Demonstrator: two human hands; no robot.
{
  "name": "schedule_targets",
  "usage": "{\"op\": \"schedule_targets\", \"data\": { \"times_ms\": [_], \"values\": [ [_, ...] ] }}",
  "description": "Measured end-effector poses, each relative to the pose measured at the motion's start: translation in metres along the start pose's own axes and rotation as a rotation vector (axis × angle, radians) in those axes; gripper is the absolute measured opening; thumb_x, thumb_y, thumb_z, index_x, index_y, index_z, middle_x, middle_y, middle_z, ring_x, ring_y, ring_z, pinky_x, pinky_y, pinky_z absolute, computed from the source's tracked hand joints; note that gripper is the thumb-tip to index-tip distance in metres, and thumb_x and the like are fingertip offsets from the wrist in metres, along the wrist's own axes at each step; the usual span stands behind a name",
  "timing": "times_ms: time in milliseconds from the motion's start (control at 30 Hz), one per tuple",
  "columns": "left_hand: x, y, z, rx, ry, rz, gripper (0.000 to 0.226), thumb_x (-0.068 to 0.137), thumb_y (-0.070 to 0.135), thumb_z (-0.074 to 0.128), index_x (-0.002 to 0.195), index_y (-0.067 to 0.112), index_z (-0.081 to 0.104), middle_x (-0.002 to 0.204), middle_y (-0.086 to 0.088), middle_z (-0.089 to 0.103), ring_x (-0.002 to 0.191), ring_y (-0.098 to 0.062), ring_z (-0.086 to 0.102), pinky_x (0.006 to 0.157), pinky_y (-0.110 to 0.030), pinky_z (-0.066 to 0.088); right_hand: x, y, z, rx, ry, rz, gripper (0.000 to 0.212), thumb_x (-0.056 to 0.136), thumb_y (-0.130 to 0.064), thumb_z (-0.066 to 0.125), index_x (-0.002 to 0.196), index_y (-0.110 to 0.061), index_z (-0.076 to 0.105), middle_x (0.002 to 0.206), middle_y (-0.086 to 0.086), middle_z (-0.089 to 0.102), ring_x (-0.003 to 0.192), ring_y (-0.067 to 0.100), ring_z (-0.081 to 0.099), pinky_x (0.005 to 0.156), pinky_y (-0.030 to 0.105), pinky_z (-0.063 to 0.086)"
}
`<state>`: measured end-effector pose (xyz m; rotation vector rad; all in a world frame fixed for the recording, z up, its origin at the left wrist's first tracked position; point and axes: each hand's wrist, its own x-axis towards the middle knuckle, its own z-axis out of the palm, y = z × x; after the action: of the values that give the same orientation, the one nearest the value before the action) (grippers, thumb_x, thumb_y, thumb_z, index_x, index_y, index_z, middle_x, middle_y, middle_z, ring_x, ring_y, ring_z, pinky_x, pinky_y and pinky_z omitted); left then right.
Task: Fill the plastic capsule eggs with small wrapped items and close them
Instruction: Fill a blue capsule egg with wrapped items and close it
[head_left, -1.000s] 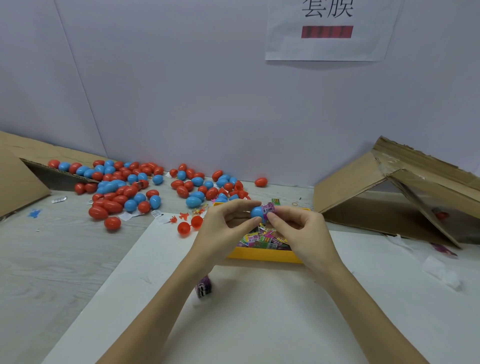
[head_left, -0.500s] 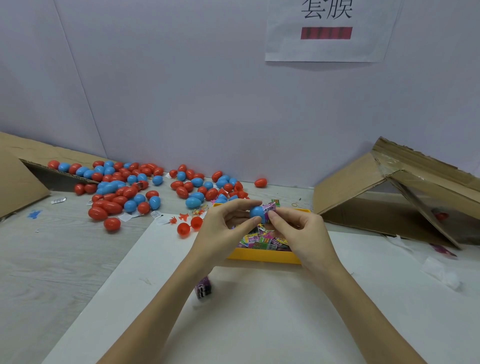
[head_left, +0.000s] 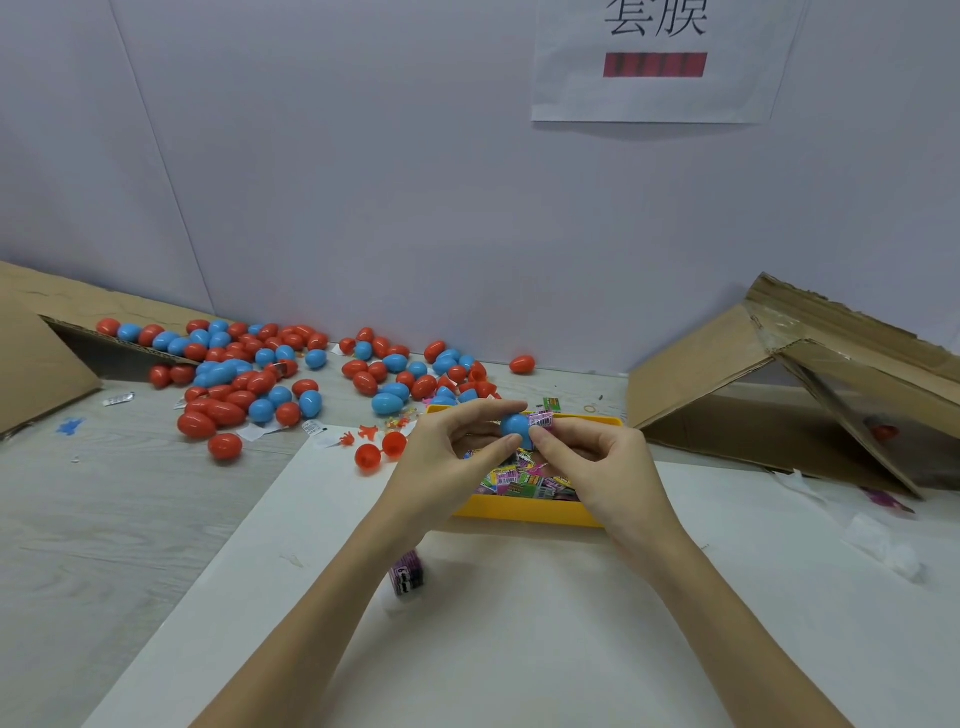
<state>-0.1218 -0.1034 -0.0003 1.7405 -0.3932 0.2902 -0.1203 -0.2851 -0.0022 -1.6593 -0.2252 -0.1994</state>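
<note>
Above the yellow tray (head_left: 519, 512), my left hand (head_left: 447, 467) grips 1 blue capsule half (head_left: 515, 427) while my right hand (head_left: 597, 462) pinches a pink wrapped item (head_left: 541, 419) against its opening. The item is not yet seated; closing remains. Wrapped items (head_left: 524, 480) fill the tray. Many red and blue eggs (head_left: 249, 374) lie beyond; their contents cannot be determined.

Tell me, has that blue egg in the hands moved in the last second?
No. The blue egg sits in the same spot over the yellow tray's far edge, pinched by the left hand and right hand.
</note>
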Motion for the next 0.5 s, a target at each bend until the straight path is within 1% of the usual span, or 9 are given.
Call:
{"op": "schedule_targets", "data": {
  "times_ms": [133, 233, 300, 367, 433, 500],
  "values": [
    [0.0003, -0.0008, 0.0007, -0.018, 0.009, -0.003, 0.034, 0.090, 0.017, 0.073, 0.121, 0.029, 0.070, 0.111, 0.013, 0.074, 0.100, -0.004, 0.071, 0.082, -0.016, 0.057, -0.0018, -0.0038, 0.0029, 0.003, 0.024, -0.030, 0.024, 0.089, -0.020, 0.077, 0.112, -0.015, 0.078, 0.095, -0.005, 0.080, 0.092, 0.010, 0.076, 0.076, 0.023, 0.062],
    [0.0003, -0.0001, 0.0009, -0.019, 0.009, -0.001, 0.034, 0.090, 0.017, 0.073, 0.121, 0.030, 0.070, 0.110, 0.013, 0.074, 0.100, -0.004, 0.071, 0.082, -0.016, 0.057, -0.0022, -0.0047, 0.0033, -0.013, 0.029, -0.033, 0.026, 0.089, -0.021, 0.077, 0.115, -0.015, 0.077, 0.097, -0.006, 0.080, 0.092, 0.008, 0.075, 0.074, 0.020, 0.061],
    [0.0005, -0.0002, 0.0001, -0.018, 0.001, 0.004, 0.035, 0.090, 0.016, 0.073, 0.122, 0.031, 0.069, 0.112, 0.013, 0.074, 0.102, -0.004, 0.071, 0.085, -0.019, 0.058, -0.0027, -0.0056, 0.0032, -0.005, 0.021, -0.028, 0.026, 0.089, -0.021, 0.077, 0.115, -0.016, 0.077, 0.097, -0.007, 0.080, 0.093, 0.007, 0.075, 0.074, 0.019, 0.060],
    [0.0002, -0.0003, -0.0002, -0.025, -0.001, 0.021, 0.037, 0.091, 0.015, 0.073, 0.123, 0.031, 0.067, 0.113, 0.014, 0.074, 0.104, -0.005, 0.070, 0.087, -0.020, 0.057, -0.0030, -0.0070, 0.0029, 0.017, 0.007, -0.028, 0.022, 0.089, -0.021, 0.077, 0.110, -0.020, 0.077, 0.094, -0.009, 0.080, 0.092, 0.008, 0.076, 0.074, 0.018, 0.059],
    [-0.0008, -0.0004, 0.0008, -0.036, 0.023, 0.055, 0.036, 0.090, 0.016, 0.075, 0.122, 0.028, 0.067, 0.111, 0.015, 0.073, 0.105, -0.006, 0.070, 0.085, -0.017, 0.056, -0.0030, -0.0081, 0.0021, 0.042, -0.007, -0.022, 0.016, 0.089, -0.022, 0.077, 0.104, -0.027, 0.077, 0.092, -0.011, 0.080, 0.090, 0.008, 0.076, 0.072, 0.016, 0.058],
    [-0.0017, -0.0005, 0.0032, -0.031, 0.040, 0.101, 0.033, 0.089, 0.017, 0.076, 0.120, 0.026, 0.067, 0.111, 0.015, 0.073, 0.105, -0.008, 0.070, 0.085, -0.017, 0.056, -0.0023, -0.0093, 0.0006, 0.079, -0.019, 0.029, 0.016, 0.088, -0.026, 0.077, 0.104, -0.025, 0.078, 0.094, -0.008, 0.080, 0.092, 0.009, 0.076, 0.072, 0.017, 0.058]
  ]
}}
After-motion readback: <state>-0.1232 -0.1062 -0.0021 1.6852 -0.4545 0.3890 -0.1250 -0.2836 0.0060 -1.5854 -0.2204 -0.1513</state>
